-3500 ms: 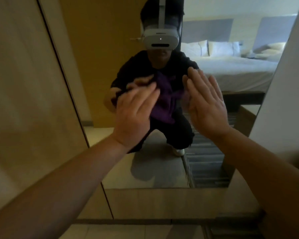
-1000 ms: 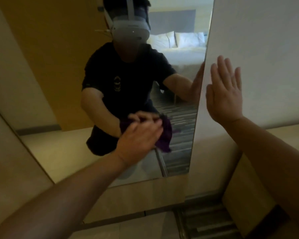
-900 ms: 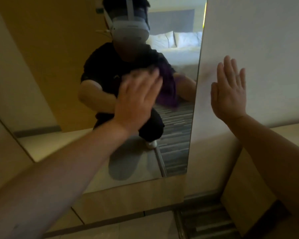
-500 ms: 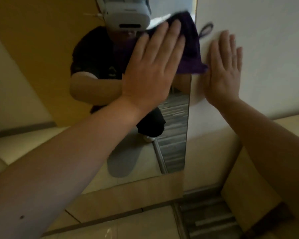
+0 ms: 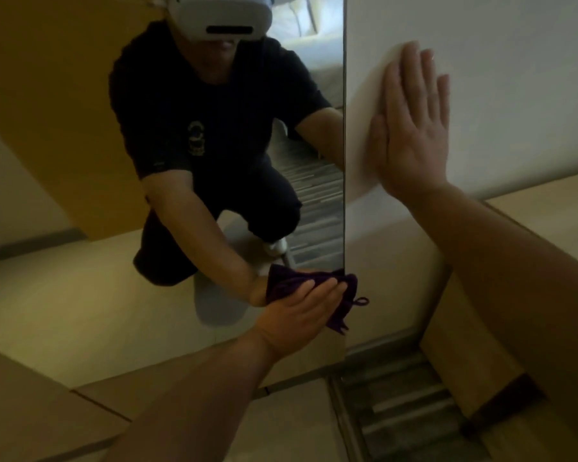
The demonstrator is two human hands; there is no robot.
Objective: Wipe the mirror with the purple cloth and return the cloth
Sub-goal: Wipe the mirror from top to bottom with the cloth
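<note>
Purple cloth [image 5: 346, 290] now down at bottom-right corner of mirror [image 5: 321, 211]

Much of the purple cloth [image 5: 346, 296] lies hidden under the left hand [image 5: 301, 311]. The mirror [image 5: 321, 88] is cut off by the top edge, as is the reflected headset [image 5: 219, 15]. The emblem [image 5: 197, 140] on the reflected shirt [image 5: 241, 105] is too small to read.

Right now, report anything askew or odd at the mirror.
Nothing is damaged or spilled. Only the purple cloth, bunched under the left hand low on the mirror, overhangs its right edge onto the wall, loop dangling.
</note>
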